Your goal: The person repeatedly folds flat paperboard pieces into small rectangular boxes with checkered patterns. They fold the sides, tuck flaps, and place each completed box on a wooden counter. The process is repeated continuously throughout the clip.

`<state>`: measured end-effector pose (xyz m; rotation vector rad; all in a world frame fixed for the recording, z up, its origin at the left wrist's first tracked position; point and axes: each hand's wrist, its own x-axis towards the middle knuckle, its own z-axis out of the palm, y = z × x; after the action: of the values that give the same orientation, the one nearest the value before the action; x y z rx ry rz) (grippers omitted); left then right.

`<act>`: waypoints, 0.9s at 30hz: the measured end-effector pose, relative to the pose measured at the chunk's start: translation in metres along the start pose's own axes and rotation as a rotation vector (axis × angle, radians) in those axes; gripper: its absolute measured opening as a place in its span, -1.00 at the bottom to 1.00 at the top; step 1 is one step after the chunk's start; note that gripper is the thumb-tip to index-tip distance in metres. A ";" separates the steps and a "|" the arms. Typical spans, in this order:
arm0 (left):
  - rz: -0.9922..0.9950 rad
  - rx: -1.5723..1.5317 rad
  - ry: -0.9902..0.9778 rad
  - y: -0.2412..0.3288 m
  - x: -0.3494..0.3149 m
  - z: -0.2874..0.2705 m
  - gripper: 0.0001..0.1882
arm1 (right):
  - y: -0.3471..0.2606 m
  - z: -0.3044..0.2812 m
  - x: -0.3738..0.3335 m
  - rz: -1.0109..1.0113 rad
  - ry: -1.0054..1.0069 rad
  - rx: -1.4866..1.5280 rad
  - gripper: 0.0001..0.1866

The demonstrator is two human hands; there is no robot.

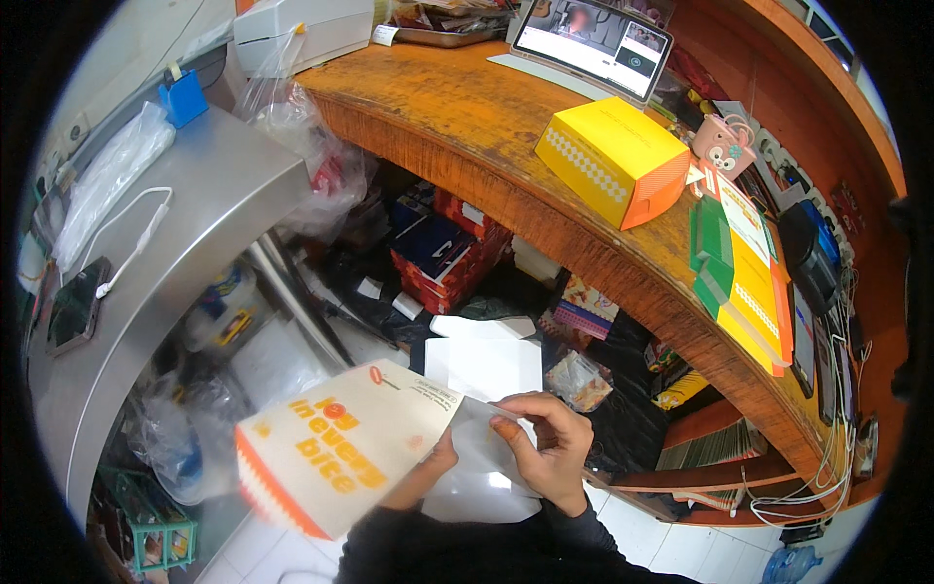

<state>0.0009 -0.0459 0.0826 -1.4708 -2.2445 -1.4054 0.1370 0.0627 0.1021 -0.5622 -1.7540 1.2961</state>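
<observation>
Desk (409, 107), screen (593, 49), left hand (438, 467) unclear behind carton (342, 448)

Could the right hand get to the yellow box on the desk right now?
Probably, with a stretch: the yellow box sits near the desk's front edge, and nothing visible blocks the way. But the right hand seems to pinch a thin pale flap, so it would likely let go first.

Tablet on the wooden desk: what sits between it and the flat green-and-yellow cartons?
A yellow box, with a pink animal-faced container near it; the head view shows this.
</observation>
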 end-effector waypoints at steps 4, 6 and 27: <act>-0.064 -0.023 0.066 0.004 -0.005 0.007 -0.48 | 0.002 0.001 -0.001 0.039 -0.114 0.251 -0.76; -0.113 -0.175 0.045 0.001 -0.009 0.010 -0.45 | 0.002 0.000 0.001 -0.047 -0.131 0.116 -0.78; -0.285 -0.661 0.078 -0.030 -0.023 0.034 -0.40 | -0.014 0.003 0.008 -0.175 -0.320 -0.251 -0.61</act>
<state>0.0029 -0.0391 0.0319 -1.2133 -2.1012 -2.4156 0.1319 0.0624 0.1183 -0.3404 -2.1978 1.0946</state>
